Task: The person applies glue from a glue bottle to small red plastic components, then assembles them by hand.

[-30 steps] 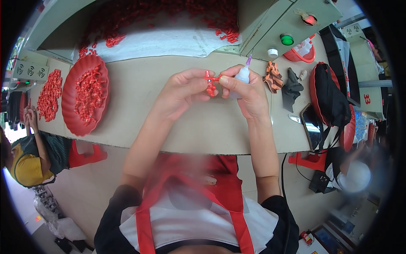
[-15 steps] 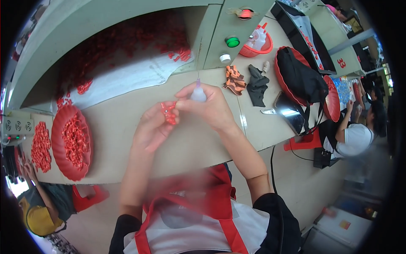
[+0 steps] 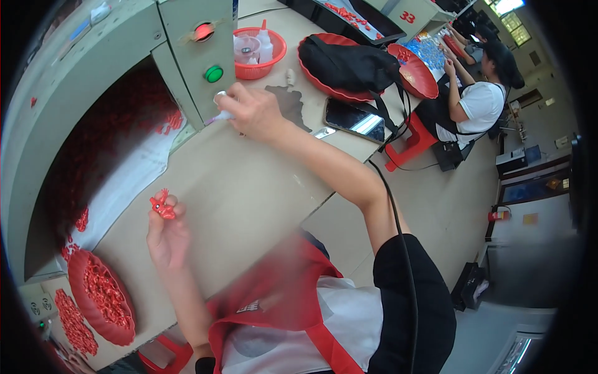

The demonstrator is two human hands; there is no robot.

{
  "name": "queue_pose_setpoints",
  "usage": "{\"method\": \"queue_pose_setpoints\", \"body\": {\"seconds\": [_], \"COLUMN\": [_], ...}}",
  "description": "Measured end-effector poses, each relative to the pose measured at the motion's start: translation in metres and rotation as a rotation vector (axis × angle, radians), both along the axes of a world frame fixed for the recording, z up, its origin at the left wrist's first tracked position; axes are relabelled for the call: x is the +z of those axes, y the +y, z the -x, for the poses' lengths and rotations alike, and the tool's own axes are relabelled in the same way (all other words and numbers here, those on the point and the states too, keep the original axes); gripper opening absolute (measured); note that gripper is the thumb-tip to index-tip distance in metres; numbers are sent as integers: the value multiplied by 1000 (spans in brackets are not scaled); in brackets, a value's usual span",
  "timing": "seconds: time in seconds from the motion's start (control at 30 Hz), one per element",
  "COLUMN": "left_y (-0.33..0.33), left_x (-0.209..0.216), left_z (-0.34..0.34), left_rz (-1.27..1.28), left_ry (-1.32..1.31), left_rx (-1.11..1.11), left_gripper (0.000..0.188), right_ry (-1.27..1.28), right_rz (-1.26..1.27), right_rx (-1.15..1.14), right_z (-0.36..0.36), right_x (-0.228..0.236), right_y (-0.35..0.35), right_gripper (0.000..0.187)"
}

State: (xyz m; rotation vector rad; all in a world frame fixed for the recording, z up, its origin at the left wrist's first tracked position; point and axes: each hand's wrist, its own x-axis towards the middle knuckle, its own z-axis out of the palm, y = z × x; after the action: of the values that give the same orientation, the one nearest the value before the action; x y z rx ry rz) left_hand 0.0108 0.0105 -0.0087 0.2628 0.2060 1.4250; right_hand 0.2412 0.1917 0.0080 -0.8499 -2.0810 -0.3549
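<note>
Upright in the fingertips of my left hand (image 3: 168,234) is a small glossy red animal-shaped figurine (image 3: 163,206) with a dark eye dot. My right hand (image 3: 256,113) is closed around a small white squeeze bottle with a purple nozzle (image 3: 218,117), its body mostly hidden by the fingers. The nozzle points left and down toward the cabinet foot. Its upper fingers are at a white knob (image 3: 219,97) on the cabinet front; whether they touch it I cannot tell. Just above sits a green button (image 3: 213,74).
A grey-green cabinet (image 3: 134,37) holds many red pieces on white cloth (image 3: 134,177). Red scalloped trays stand near left (image 3: 112,324) and far right (image 3: 420,81). Behind my right hand are a dark cloth (image 3: 288,105), a phone (image 3: 355,119) and a red basket (image 3: 274,50). Co-workers sit beyond.
My hands have parted: the right one went to the cabinet's knob with the bottle, the left stayed lower with the figurine. The view has turned to the right.
</note>
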Motion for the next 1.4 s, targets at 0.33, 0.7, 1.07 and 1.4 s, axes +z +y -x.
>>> {"method": "queue_pose_setpoints", "body": {"seconds": [0.33, 0.7, 1.07, 1.4], "left_y": [-9, -8, -2, -13], "left_x": [4, 28, 20, 20], "left_z": [18, 21, 3, 24], "left_rz": [-12, -24, -65, 26], "left_ry": [37, 89, 217, 117], "left_rx": [102, 265, 175, 250], "left_gripper": [29, 18, 26, 26], "right_ry": [-422, -229, 478, 560], "right_rz": [-208, 66, 1116, 1235], "right_rx": [450, 314, 383, 411], "right_z": [2, 19, 77, 78], "right_x": [-11, 11, 42, 4], "right_y": [33, -32, -111, -114], "right_gripper": [24, 38, 28, 30]}}
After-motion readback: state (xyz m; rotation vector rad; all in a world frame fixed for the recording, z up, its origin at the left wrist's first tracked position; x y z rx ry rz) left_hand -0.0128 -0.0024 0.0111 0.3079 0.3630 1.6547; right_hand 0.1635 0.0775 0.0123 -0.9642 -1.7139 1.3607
